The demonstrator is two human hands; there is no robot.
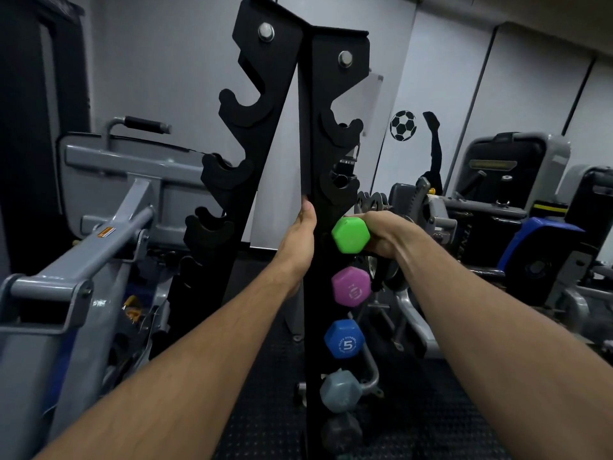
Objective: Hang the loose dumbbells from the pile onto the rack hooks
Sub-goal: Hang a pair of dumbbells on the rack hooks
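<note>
A tall black dumbbell rack (306,127) stands right in front of me, with hooks down both sides. My right hand (381,234) grips the handle of a green dumbbell (350,235) at the rack's right side, beside a hook. Below it hang a purple dumbbell (351,286), a blue dumbbell marked 5 (344,340), a grey dumbbell (340,390) and a black dumbbell (341,431). My left hand (300,237) holds the rack's front edge. The upper hooks on both sides are bare. The pile is out of view.
A grey weight machine (83,244) fills the left side close to the rack. More gym machines (510,180) and a blue-padded one (544,247) stand at the right. Black rubber floor (431,410) lies below.
</note>
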